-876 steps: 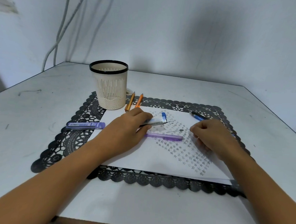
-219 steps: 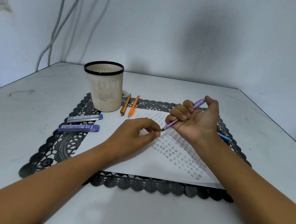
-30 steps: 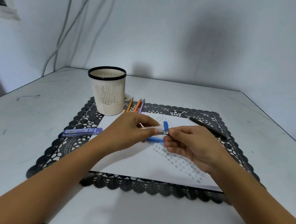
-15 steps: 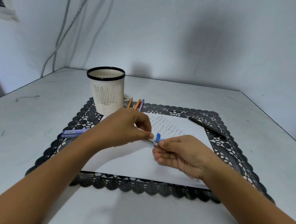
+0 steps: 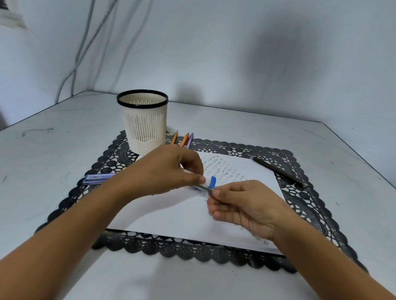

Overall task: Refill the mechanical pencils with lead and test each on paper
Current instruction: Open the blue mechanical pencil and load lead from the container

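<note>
The left hand (image 5: pixel 168 171) pinches a clear lead case (image 5: pixel 205 187) over the middle of the paper (image 5: pixel 176 218), its blue cap (image 5: pixel 212 182) flipped open. The right hand (image 5: pixel 242 206) pinches the case's mouth. Tipping it could spill leads, and a hard pinch could snap one. The print on the purple lead box (image 5: pixel 98 178), left, is too small to read.

Black lace-patterned mat (image 5: pixel 309 203); cream slatted cup (image 5: pixel 145 128), black rim — white paper (image 5: pixel 176 218), purple lead case (image 5: pixel 98 178).
</note>
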{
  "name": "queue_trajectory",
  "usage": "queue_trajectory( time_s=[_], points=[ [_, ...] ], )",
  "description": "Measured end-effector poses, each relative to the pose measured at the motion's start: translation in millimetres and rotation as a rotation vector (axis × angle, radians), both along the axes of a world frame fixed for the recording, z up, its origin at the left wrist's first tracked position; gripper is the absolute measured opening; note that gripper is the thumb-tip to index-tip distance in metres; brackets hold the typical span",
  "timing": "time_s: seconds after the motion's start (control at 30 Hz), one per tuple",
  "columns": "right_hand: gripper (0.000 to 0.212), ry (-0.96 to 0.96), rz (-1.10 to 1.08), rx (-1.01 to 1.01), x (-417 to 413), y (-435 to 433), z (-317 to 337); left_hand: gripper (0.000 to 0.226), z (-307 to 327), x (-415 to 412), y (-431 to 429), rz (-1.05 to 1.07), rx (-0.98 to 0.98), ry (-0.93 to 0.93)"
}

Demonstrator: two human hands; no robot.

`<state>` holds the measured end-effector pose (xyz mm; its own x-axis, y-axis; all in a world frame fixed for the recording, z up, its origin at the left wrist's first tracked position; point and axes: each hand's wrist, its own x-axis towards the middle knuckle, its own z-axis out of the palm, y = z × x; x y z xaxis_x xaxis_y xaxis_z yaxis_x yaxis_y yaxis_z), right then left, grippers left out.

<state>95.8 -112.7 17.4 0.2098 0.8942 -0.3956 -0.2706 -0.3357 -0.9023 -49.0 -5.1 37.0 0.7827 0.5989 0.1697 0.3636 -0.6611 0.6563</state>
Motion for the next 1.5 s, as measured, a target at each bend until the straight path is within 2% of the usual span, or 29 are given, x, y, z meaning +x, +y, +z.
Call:
queue_trajectory(
  time_s=[0.27, 0.47, 0.67, 1.1, 1.5],
  points=[
    [0.007, -0.185, -0.075, 0.055, 7.0, -1.4, 4.3, 0.007, -18.8, 5.7, -5.4, 0.113, -0.18, -0.18],
    [0.004, -0.197, -0.095, 0.131, 15.7, -2.9, 9.6, 0.009, -29.1, 7.6, -8.8, 0.101, -0.348, -0.255],
    [0.007, -0.233, -0.094, 0.164, 17.7, -3.1, 9.4, 0.01, -30.3, 7.4, -10.7, 0.09, -0.388, -0.29],
    [0.011, -0.543, -0.169, 0.243, 17.4, -3.3, 8.3, 0.011, -30.7, 7.0, -13.2, 0.112, -0.401, -0.338],
    [0.014, -0.725, -0.199, 0.188, 26.7, -3.4, 11.0, 0.009, -31.9, 5.6, -12.5, 0.124, -0.414, -0.339]
  ],
)
